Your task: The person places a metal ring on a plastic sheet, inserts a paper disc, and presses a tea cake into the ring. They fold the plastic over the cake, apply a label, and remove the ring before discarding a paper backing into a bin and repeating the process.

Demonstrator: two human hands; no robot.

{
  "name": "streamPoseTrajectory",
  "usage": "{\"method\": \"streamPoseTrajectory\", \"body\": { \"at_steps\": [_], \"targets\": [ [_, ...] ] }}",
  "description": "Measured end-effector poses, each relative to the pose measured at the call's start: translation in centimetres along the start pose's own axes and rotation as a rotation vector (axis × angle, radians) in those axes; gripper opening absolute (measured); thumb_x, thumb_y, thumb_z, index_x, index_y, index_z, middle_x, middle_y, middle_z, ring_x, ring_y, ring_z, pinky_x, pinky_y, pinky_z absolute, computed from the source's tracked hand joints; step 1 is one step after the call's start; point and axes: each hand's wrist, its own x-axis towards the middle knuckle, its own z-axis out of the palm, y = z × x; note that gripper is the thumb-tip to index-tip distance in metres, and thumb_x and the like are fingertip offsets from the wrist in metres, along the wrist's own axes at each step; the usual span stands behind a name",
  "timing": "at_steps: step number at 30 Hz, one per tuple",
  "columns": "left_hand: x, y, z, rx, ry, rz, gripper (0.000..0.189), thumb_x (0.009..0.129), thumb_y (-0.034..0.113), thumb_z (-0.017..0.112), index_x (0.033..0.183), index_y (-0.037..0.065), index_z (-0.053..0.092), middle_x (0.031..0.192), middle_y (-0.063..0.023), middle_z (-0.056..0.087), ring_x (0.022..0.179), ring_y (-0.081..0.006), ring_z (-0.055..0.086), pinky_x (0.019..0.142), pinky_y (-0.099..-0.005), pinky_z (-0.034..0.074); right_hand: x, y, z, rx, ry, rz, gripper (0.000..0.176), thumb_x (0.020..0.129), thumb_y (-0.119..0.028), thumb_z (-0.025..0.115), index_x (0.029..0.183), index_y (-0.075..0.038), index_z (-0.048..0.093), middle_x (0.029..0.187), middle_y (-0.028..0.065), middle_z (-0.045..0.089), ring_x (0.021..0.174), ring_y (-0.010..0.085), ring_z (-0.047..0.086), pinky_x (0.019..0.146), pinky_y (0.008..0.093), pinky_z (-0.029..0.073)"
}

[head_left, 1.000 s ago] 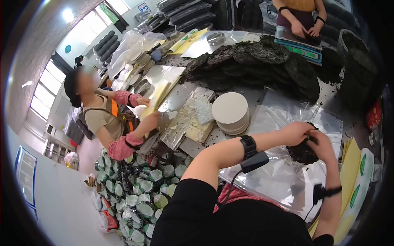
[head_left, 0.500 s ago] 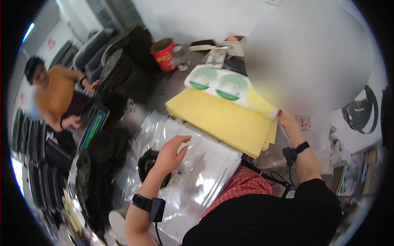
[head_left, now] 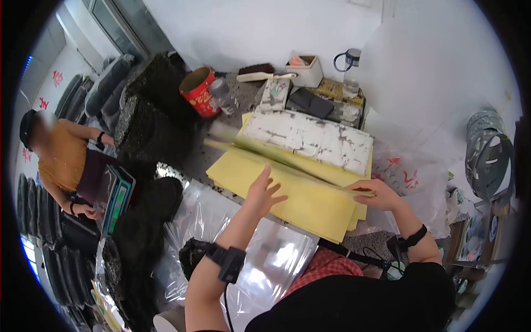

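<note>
My right hand (head_left: 380, 193) pinches the right end of a label sheet (head_left: 298, 170), which is lifted and seen nearly edge-on, its left end blurred by motion. Beneath it lies a stack of yellow sheets (head_left: 312, 213), with more yellow paper behind. My left hand (head_left: 263, 192) hovers over the left part of the stack, fingers spread, holding nothing. A pile of clear plastic bags (head_left: 282, 240) lies nearer my body, and a dark clump (head_left: 193, 254) sits beside my left forearm.
Behind the sheets is a white, dark-flecked block (head_left: 310, 138). A red can (head_left: 199, 94), a brush (head_left: 265, 76), a black phone (head_left: 311, 103) and a glass cup (head_left: 351, 80) stand farther back. Dark stacks and a scale (head_left: 117, 205) are left, where a co-worker (head_left: 69, 160) stands.
The green-circled label sheet, lying flat behind the stack earlier, is now raised edge-on over it. My right hand has moved nearer and my left hand farther over the stack. The view has shifted.
</note>
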Motion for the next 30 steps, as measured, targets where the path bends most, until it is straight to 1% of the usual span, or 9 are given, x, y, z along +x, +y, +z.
{"method": "streamPoseTrajectory", "body": {
  "at_steps": [2,5,8,12,16,19,22,25,30],
  "targets": [
    [0.8,-1.4,0.8,-0.034,0.013,0.037,0.057,0.098,0.041,0.049,0.138,0.006,0.031,0.138,-0.0120,0.038,0.121,-0.0317,0.047,0.098,-0.0531,0.043,0.2,-2.2,0.3,0.035,-0.127,-0.029,0.053,0.083,-0.031,0.071,0.123,-0.001,0.056,0.118,0.0152,0.062,0.107,0.0238,0.060,0.094,0.0350,0.046],
    [1.4,-3.6,1.3,-0.092,0.017,0.141,0.051,0.100,0.040,0.045,0.137,0.008,0.032,0.136,-0.0099,0.040,0.119,-0.0289,0.048,0.098,-0.0508,0.044,1.8,-4.3,0.1,-0.159,-0.249,-0.149,0.056,0.087,-0.040,0.063,0.126,-0.001,0.053,0.120,0.0174,0.060,0.110,0.0286,0.058,0.095,0.0366,0.044],
    [1.0,-3.4,2.2,-0.125,0.019,0.203,0.047,0.101,0.039,0.043,0.137,0.011,0.032,0.133,-0.0078,0.044,0.118,-0.0268,0.049,0.098,-0.0477,0.044,5.1,-7.3,0.8,-0.281,-0.168,-0.162,0.053,0.090,-0.039,0.059,0.129,-0.004,0.052,0.121,0.0158,0.059,0.109,0.0305,0.058,0.091,0.0384,0.046],
    [0.9,-4.0,1.6,-0.179,0.001,0.223,0.045,0.101,0.039,0.043,0.137,0.013,0.033,0.131,-0.0059,0.046,0.117,-0.0239,0.050,0.098,-0.0436,0.045,9.0,-6.8,2.2,-0.370,-0.178,-0.178,0.049,0.093,-0.038,0.053,0.127,-0.004,0.053,0.119,0.0169,0.060,0.107,0.0321,0.058,0.091,0.0385,0.046],
    [1.2,-5.2,0.9,-0.232,-0.014,0.232,0.044,0.101,0.038,0.044,0.137,0.014,0.035,0.129,-0.0051,0.049,0.116,-0.0207,0.052,0.097,-0.0408,0.046,9.8,-6.5,2.9,-0.376,-0.173,-0.158,0.044,0.094,-0.035,0.051,0.125,-0.004,0.054,0.116,0.0166,0.061,0.104,0.0326,0.060,0.089,0.0394,0.047],
    [1.5,-5.8,0.4,-0.252,-0.056,0.240,0.043,0.101,0.039,0.044,0.137,0.018,0.035,0.124,-0.0012,0.053,0.110,-0.0146,0.055,0.091,-0.0346,0.048,9.4,-7.2,2.9,-0.417,-0.118,-0.164,0.040,0.094,-0.031,0.050,0.123,-0.004,0.056,0.110,0.0169,0.063,0.100,0.0335,0.061,0.086,0.0400,0.048],
    [1.6,-5.4,0.5,-0.190,-0.045,0.266,0.043,0.101,0.037,0.045,0.137,0.016,0.034,0.121,-0.0025,0.054,0.108,-0.0144,0.055,0.090,-0.0348,0.048,9.5,-7.5,3.1,-0.480,-0.078,-0.205,0.036,0.094,-0.027,0.048,0.119,-0.003,0.059,0.105,0.0177,0.065,0.095,0.0347,0.062,0.083,0.0402,0.049],
    [0.9,-4.5,1.4,-0.178,0.026,0.252,0.032,0.100,0.033,0.047,0.124,0.011,0.042,0.122,-0.0060,0.052,0.112,-0.0194,0.055,0.092,-0.0395,0.050,9.7,-7.6,3.2,-0.482,-0.070,-0.209,0.035,0.094,-0.026,0.046,0.114,-0.002,0.061,0.103,0.0191,0.065,0.095,0.0357,0.061,0.083,0.0411,0.049],
    [1.1,-4.7,1.9,-0.155,0.130,0.234,0.030,0.099,0.032,0.051,0.120,0.011,0.044,0.118,-0.0052,0.053,0.108,-0.0174,0.055,0.089,-0.0368,0.051,10.0,-6.6,3.2,-0.355,-0.113,-0.196,0.035,0.095,-0.027,0.046,0.111,-0.001,0.064,0.102,0.0200,0.065,0.094,0.0359,0.061,0.083,0.0399,0.049]
  ]
}}
